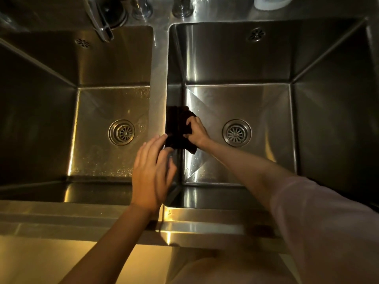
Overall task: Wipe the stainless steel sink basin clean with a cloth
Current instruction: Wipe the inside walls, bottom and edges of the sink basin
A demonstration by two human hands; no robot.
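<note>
Down in the right basin, the right hand grips a dark cloth, its fingers curled into the fabric. The cloth is pressed against the basin's left wall, where that wall meets the floor, and its mirror image shows in the steel beside it. One corner of the cloth hangs loose below the hand, over the basin floor. The right forearm reaches in from the lower right, with a pale sleeve pushed up toward the elbow.

The left hand is above the divider between the two basins, near its front end. Its fingers are straight and relaxed, holding nothing, with the fingertips close to the cloth's left edge; whether they touch it cannot be told.

A round drain sits in the floor of the right basin, just right of the right hand. The left basin has its own drain, and water droplets speckle its floor. A faucet juts over the left basin's back wall.
</note>
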